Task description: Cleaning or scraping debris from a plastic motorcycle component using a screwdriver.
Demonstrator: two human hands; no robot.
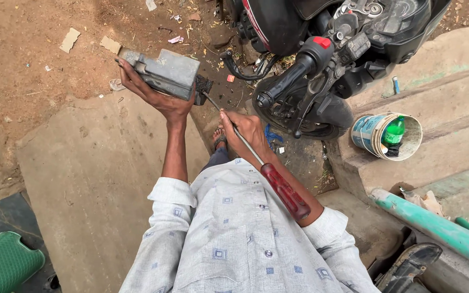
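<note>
My left hand [156,95] holds up a grey box-shaped motorcycle part [165,72], gripped from below, with a black piece at its right end. My right hand [245,132] grips the metal shaft of a long screwdriver [256,159] with a red handle that lies back along my forearm. The screwdriver's tip touches the black piece on the grey part. My foot in a sandal [220,137] shows below, between the two hands.
A black motorcycle [321,59] with its handlebar grip stands close at the upper right. A tipped bucket [376,135] holding a green bottle lies on a concrete step. A green pipe [435,225] runs at the lower right. A green mesh object [1,260] sits at the lower left.
</note>
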